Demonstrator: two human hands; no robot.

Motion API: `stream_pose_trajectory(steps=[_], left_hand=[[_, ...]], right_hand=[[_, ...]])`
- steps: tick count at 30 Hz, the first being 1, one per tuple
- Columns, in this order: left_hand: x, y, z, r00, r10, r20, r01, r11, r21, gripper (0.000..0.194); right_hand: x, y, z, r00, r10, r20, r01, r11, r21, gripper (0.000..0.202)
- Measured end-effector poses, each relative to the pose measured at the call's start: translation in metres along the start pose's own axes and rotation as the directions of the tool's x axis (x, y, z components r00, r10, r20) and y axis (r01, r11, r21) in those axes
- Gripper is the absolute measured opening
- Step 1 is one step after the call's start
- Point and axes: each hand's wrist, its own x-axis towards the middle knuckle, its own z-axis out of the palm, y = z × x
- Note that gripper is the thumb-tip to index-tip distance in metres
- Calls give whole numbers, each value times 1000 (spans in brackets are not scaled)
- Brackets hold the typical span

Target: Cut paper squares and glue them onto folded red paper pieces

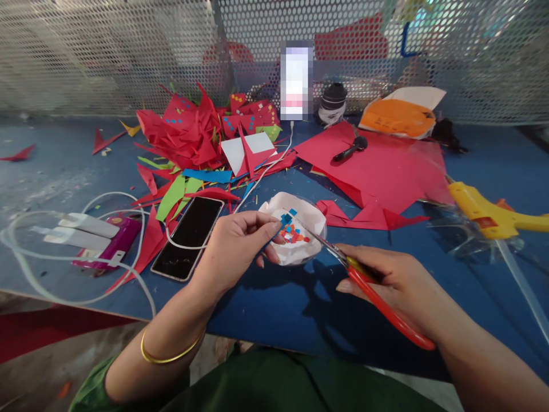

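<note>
My left hand [240, 240] is closed, thumb against fingers, on a thin strip of blue paper [271, 233] above the near left side of a paper-lined dish [315, 214]. Small cut squares of blue, red and orange paper [295, 233] lie in that dish. My right hand [390, 280] grips a pair of scissors [369, 289] with red handles. Their metal blades point left over the dish, with the tips near the blue squares. Part of the strip is hidden by my left fingers.
Left of my hands lie a phone [189, 237], looped white cable and chargers [88, 229]. Behind is a heap of red paper scraps [189, 129]. Red sheets [386, 166] and a yellow glue gun [489, 209] lie to the right. A perforated metal panel [128, 51] closes the back.
</note>
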Motion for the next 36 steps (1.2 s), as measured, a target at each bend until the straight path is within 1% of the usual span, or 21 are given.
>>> stream_pose_trajectory(steps=[6,12,16,24,27,30,33,36], left_hand=[[1,0,0,1000,5,-7,-5,1000,-1,11],[-1,3,1,1000,-7,-18,8,1000,13,11],[-1,2,1,1000,-17,-14,17,1000,18,11],[-1,1,0,1000,-12,7,12,1000,-3,11],[0,0,0,1000,-6,7,6,1000,-8,11],[0,-1,-1,1000,0,1,0,1000,-15,12],[0,-2,-1,1000,-2,-9,2,1000,-31,13],[0,-2,-1,1000,-5,-15,4,999,-51,14]], right_hand=[[0,-1,-1,1000,13,13,-13,1000,20,42],[-1,-6,-1,999,31,15,-31,999,22,44],[0,-6,-2,1000,24,12,-24,999,20,41],[-1,-5,-1,999,40,25,-41,999,33,44],[-1,-5,-1,999,44,10,-44,998,38,43],[-1,-5,-1,997,77,-5,-77,995,68,45],[-1,-7,-1,992,119,33,-122,983,137,49],[-1,-8,-1,990,122,77,-134,977,167,51]])
